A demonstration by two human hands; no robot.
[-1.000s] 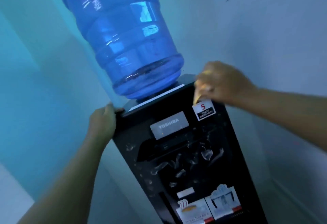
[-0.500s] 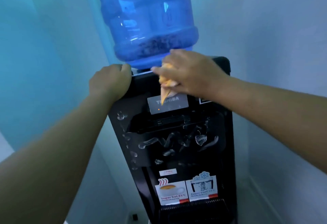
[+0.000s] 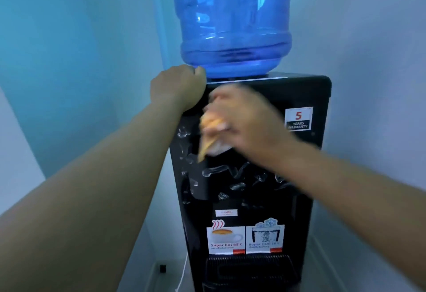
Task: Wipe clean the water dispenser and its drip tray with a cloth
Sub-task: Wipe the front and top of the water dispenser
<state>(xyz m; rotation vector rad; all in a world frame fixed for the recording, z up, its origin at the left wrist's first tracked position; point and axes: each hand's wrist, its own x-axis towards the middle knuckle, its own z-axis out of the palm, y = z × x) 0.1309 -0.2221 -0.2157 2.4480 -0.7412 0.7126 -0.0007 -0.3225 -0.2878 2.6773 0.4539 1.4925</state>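
Black water dispenser (image 3: 306, 93) stands in a corner with a blue bottle (image 3: 232, 22) on top. Left hand (image 3: 178, 89) is curled over its top left corner, bracing it. Right hand (image 3: 244, 123), blurred, bunches an orange cloth (image 3: 211, 130) against the upper front panel, one tail hanging loose. Wet smears (image 3: 221, 169) spread across the panel below. Drip tray (image 3: 249, 266) at the bottom looks not yet wiped.

To do this pass well, I'd say: flatten the cloth for fuller contact, stroke downward in overlapping lines into the smears, and brace firmly so the bottle doesn't rock.

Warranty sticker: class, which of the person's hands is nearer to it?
Right. The right hand, holding the cloth, is beside the warranty sticker; the left hand grips the dispenser's opposite top corner.
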